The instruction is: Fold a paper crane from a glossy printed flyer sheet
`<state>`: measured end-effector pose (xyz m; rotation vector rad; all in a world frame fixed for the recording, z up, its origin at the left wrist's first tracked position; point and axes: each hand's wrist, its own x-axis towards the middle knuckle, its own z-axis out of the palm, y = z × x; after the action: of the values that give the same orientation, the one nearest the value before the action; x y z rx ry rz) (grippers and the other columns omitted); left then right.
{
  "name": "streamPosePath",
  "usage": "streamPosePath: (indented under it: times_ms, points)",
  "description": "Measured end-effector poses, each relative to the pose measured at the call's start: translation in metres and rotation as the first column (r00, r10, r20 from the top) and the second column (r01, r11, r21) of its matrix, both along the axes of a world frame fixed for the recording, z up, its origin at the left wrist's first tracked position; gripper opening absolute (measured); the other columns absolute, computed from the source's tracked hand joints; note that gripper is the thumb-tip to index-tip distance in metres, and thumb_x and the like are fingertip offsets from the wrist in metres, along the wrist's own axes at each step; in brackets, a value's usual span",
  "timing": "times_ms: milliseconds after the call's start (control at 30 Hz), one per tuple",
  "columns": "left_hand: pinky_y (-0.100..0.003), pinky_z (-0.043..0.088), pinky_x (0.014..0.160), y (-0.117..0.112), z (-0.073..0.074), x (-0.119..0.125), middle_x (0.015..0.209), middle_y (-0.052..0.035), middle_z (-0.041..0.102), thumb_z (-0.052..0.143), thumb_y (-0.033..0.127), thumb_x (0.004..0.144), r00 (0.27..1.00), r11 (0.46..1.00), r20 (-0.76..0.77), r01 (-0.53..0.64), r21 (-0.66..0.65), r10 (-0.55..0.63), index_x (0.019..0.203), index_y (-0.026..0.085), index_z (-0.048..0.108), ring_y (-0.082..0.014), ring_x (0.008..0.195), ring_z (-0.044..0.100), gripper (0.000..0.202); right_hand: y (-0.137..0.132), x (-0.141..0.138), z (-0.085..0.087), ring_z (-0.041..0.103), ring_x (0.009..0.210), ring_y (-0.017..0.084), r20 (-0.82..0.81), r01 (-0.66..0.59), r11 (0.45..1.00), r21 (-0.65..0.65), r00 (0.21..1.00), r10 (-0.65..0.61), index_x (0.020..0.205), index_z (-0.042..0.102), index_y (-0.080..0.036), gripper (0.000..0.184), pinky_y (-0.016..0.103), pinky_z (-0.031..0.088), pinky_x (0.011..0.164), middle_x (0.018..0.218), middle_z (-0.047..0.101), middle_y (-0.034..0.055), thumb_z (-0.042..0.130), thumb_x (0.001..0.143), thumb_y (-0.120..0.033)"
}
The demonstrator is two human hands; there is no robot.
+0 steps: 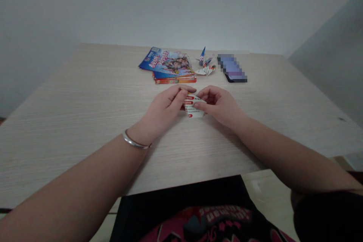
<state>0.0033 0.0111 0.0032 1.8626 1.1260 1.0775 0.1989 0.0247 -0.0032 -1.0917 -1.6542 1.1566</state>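
Observation:
A small folded piece of printed paper (193, 107), white with red marks, is held between both hands just above the light wooden table (85, 98). My left hand (164, 111), with a silver bangle on its wrist, pinches the paper's left edge with thumb and fingers. From the other side, my right hand (219, 104) pinches the right edge. Both hands are closed on the paper, and much of it is hidden by the fingers.
At the back of the table lies a stack of colourful booklets (170, 67). Right of it sit folded paper cranes (205, 66) and a dark phone (231, 69). A white wall stands behind the table.

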Motion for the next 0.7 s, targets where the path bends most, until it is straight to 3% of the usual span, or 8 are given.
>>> streamPosePath:
  times_ms: [33,100,167,233,333,433,567,700]
  points:
    - [-0.031,0.057,0.075,0.002,-0.003,0.0,0.099,-0.0071,0.076,0.052,0.039,0.099,0.999,0.998,0.033,0.028,-0.049,-0.026,0.132,0.017,0.064,-0.018,0.082,0.07,0.041,0.001,0.0,0.0,0.06,0.064,0.012,-0.007,-0.013,0.999,-0.039,1.0,0.013,0.086,0.061,-0.022,0.03,0.029,0.05,0.058,0.072,0.065,-0.0033,0.083,0.072,-0.038]
    - [-0.029,0.056,0.07,0.004,-0.009,0.0,0.099,-0.0068,0.076,0.066,0.035,0.09,0.992,0.983,0.072,0.115,-0.14,-0.105,0.154,0.017,0.041,-0.0181,0.081,0.071,0.071,0.004,0.0,-0.002,0.06,0.06,0.013,-0.012,-0.022,0.996,-0.082,1.0,0.021,0.084,0.061,-0.023,0.029,0.03,0.052,0.055,0.069,0.065,-0.0033,0.082,0.073,-0.039]
    - [-0.03,0.056,0.071,0.006,-0.013,0.0,0.102,-0.0077,0.077,0.068,0.03,0.087,0.99,0.971,0.038,0.143,-0.193,-0.138,0.162,0.016,0.027,-0.0187,0.085,0.072,0.087,0.008,0.002,-0.005,0.059,0.057,0.012,-0.012,-0.009,0.996,-0.094,1.0,0.007,0.085,0.06,-0.024,0.03,0.029,0.052,0.053,0.068,0.065,-0.0039,0.082,0.073,-0.04]
    - [-0.03,0.054,0.07,0.008,-0.015,-0.002,0.096,-0.0061,0.077,0.066,0.027,0.088,0.994,0.974,-0.036,0.094,-0.206,-0.104,0.163,0.016,0.024,-0.019,0.082,0.072,0.087,0.012,0.004,-0.008,0.06,0.056,0.013,-0.004,0.016,0.996,-0.091,1.0,-0.016,0.087,0.057,-0.025,0.031,0.029,0.051,0.052,0.068,0.067,-0.0047,0.082,0.073,-0.038]
    - [-0.03,0.051,0.066,0.009,-0.014,-0.003,0.081,-0.0022,0.074,0.066,0.029,0.089,0.986,0.988,-0.168,-0.031,-0.15,0.005,0.159,0.016,0.035,-0.0192,0.074,0.07,0.078,0.014,0.005,-0.01,0.062,0.06,0.013,0.101,0.043,0.999,0.007,0.994,-0.043,0.087,0.058,-0.025,0.026,0.028,0.05,0.057,0.069,0.069,-0.0052,0.08,0.075,-0.03]
    - [-0.033,0.051,0.072,0.009,-0.011,-0.003,0.082,-0.003,0.074,0.067,0.032,0.09,0.955,0.993,-0.283,-0.106,-0.059,0.085,0.145,0.015,0.051,-0.0208,0.077,0.069,0.06,0.013,0.004,-0.008,0.06,0.061,0.012,0.288,0.043,0.991,0.123,0.955,-0.077,0.09,0.067,-0.023,0.015,0.028,0.047,0.062,0.07,0.069,-0.0042,0.077,0.079,-0.021]
    - [-0.043,0.051,0.088,0.008,-0.005,-0.002,0.086,-0.0057,0.077,0.065,0.029,0.093,0.877,0.992,-0.465,-0.106,0.063,0.124,0.12,0.018,0.067,-0.0259,0.088,0.067,0.03,0.012,0.002,-0.005,0.055,0.06,0.012,0.451,0.01,0.993,0.12,0.89,-0.063,0.1,0.075,-0.021,0.017,0.028,0.042,0.061,0.074,0.07,-0.0027,0.073,0.083,-0.019]
    - [-0.047,0.05,0.094,0.006,-0.003,-0.001,0.098,-0.0123,0.077,0.064,0.032,0.094,0.747,0.972,-0.637,-0.049,0.229,0.188,0.108,0.016,0.075,-0.0302,0.098,0.066,0.025,0.016,0.004,-0.005,0.051,0.058,0.011,0.549,-0.029,0.984,0.176,0.833,-0.073,0.102,0.079,-0.02,0.018,0.028,0.037,0.061,0.07,0.068,-0.0024,0.071,0.086,-0.021]
